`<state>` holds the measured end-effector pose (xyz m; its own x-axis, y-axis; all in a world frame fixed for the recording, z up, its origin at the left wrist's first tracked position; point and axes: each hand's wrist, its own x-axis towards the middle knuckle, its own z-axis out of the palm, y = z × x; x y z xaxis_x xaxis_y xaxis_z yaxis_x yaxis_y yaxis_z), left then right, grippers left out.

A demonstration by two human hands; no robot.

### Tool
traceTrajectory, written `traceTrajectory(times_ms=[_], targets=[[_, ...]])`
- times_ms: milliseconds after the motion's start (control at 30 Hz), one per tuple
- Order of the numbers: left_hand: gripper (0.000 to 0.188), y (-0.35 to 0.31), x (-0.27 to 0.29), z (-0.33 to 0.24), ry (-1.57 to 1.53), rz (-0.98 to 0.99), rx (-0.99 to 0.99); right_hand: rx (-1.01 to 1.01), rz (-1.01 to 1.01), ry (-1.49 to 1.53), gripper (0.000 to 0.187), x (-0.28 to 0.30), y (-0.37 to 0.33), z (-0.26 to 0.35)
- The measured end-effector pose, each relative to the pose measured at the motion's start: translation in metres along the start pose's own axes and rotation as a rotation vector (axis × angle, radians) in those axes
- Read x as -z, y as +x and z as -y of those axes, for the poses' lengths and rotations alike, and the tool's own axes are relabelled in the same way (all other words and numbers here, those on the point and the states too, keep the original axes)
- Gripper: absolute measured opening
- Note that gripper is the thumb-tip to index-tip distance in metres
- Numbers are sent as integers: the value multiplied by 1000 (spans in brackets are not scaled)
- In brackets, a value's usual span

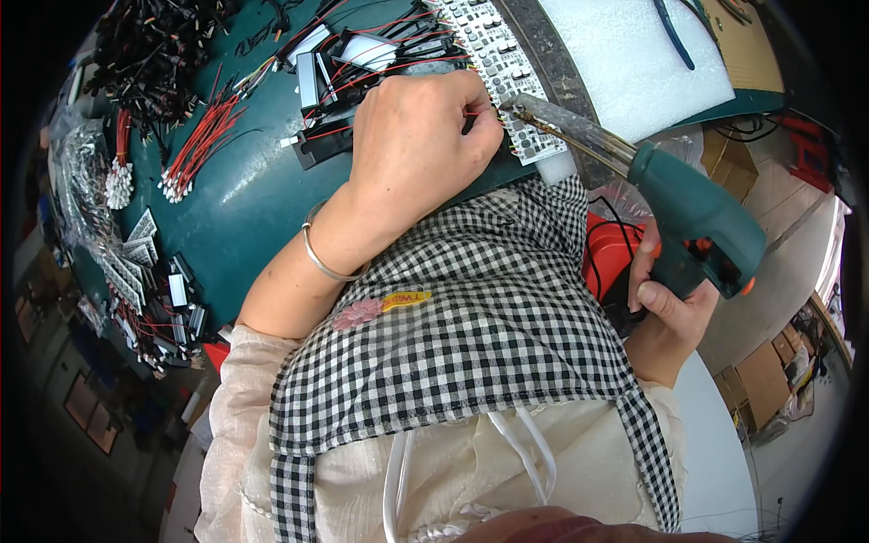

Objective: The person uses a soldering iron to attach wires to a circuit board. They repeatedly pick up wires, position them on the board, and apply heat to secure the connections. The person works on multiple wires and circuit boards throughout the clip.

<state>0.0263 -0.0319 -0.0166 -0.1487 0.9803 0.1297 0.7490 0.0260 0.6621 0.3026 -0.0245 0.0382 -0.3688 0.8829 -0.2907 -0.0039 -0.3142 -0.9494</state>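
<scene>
My left hand (421, 136) is closed in a pinch at the edge of a white circuit board strip (507, 68). A thin red wire shows by its fingertips, and the curled fingers hide most of what they grip. My right hand (674, 303) is wrapped round the handle of a green soldering gun (692, 213). The gun's metal tip reaches left over the board, close to my left fingertips. Whether the tip touches the board I cannot tell. Dark components and small round parts sit in rows along the strip.
Black plastic housings (330, 140) with red wires lie left of the board. Further left on the green table (258, 195) are red wires with white connectors (195, 154) and a heap of black cables (149, 59). White foam (625, 63) lies at the right; a red container (608, 258) is below.
</scene>
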Motion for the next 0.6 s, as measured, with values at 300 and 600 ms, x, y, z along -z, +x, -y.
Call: traceTrajectory(times_ms=[300, 600], targets=[[4, 0, 1, -1, -21, 8, 19, 167, 138, 237, 72, 12, 17, 10], [5, 0, 0, -1, -3, 9, 21, 181, 193, 328, 75, -4, 28, -4]])
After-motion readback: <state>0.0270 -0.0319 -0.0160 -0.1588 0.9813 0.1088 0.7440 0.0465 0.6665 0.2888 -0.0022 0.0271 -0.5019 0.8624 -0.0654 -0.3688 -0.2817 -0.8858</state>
